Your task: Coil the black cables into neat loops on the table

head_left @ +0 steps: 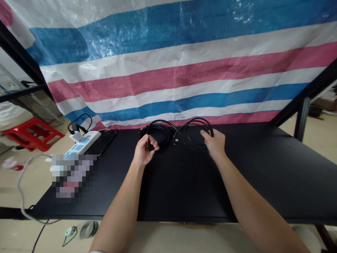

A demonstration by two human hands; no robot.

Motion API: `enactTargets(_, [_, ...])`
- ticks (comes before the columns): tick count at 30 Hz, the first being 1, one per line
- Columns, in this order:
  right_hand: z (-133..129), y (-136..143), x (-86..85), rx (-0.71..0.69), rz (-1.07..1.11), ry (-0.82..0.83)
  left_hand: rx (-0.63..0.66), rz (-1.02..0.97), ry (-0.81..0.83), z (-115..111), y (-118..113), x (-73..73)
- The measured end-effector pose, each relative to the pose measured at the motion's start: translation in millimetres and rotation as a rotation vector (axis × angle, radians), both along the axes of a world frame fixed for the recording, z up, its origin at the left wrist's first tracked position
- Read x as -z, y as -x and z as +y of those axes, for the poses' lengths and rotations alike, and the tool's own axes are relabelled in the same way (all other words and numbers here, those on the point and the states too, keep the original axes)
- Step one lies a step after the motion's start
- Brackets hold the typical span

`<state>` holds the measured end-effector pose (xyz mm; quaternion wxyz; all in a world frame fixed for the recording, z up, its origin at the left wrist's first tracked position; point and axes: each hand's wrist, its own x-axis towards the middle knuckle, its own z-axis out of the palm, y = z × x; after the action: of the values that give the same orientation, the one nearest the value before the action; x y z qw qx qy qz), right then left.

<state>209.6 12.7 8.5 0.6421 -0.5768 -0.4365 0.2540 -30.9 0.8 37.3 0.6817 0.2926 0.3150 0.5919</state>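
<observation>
Right of the white power strip point(88, 139), black cable point(178, 131) loops between the hands. The left hand point(143, 151), nearer the strip, curls around one part; the right hand point(216, 143), farther from it, pinches gathered loops, fingers folded. A striped sheet point(171, 81) hangs behind the strip.

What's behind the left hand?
Behind the left hand: coiled black cable on the black table, then the striped sheet. Whatever lies directly behind the hand, and the stretch inside its curled fingers, is covered.
</observation>
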Motion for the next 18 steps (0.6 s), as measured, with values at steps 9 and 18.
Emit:
enactTargets(9, [-9, 27, -11.5, -0.619, 0.436, -0.013, -0.135, 0.217, -0.083, 4, -23, 22.3])
enactTargets(18, [-19, 43, -13.4, -0.662, 0.333, -0.005, -0.114, 0.103, -0.033, -2, -37, 24.1])
